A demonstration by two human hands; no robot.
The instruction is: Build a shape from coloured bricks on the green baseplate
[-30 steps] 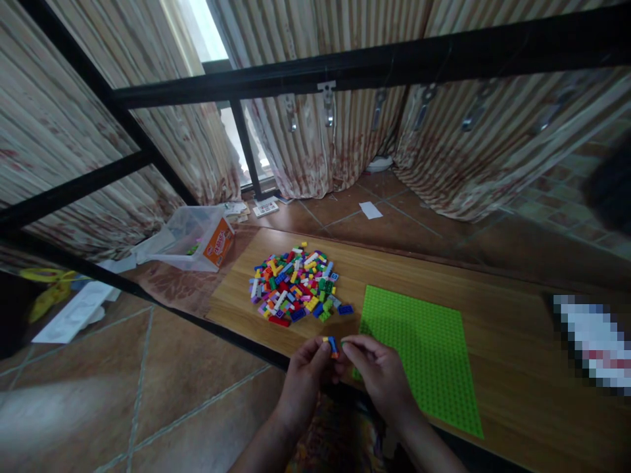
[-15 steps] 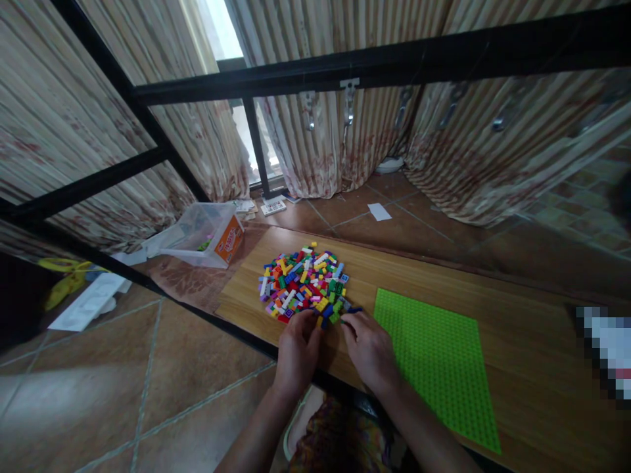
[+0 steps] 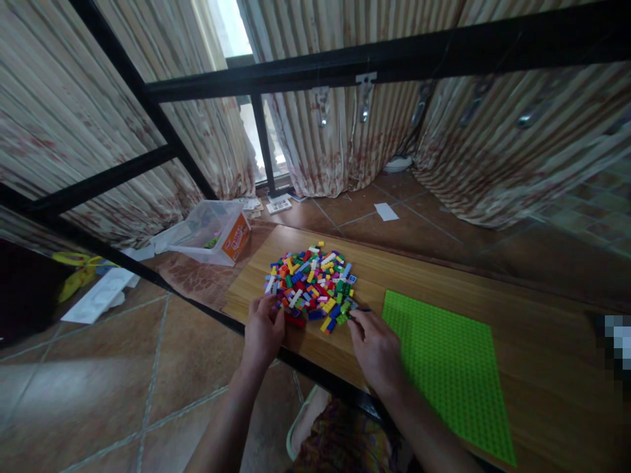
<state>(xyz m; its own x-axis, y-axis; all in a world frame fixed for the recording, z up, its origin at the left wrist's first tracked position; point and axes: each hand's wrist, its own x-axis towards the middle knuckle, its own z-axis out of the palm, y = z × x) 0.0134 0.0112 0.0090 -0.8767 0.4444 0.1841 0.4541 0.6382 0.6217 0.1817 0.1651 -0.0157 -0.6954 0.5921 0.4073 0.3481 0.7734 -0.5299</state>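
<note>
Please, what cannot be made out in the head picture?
Head view:
Left hand: the hand itself hides whether it grips anything.
Right hand: likewise hides any piece held.
Pieces in clear box: too small to identify.
Pixelated object: cut off by right edge.

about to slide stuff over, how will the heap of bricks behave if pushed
The heap of bricks looks mostly loose, so pushing would probably spread it rather than move it whole. The pieces are small and square-edged, so each is likely light and should slide, not roll, on the flat tabletop.

Smooth plastic bricks (image 3: 315, 284), studded plastic baseplate (image 3: 446, 368), wood-grain tabletop (image 3: 557, 368), cloth curtains (image 3: 315, 144)
</note>
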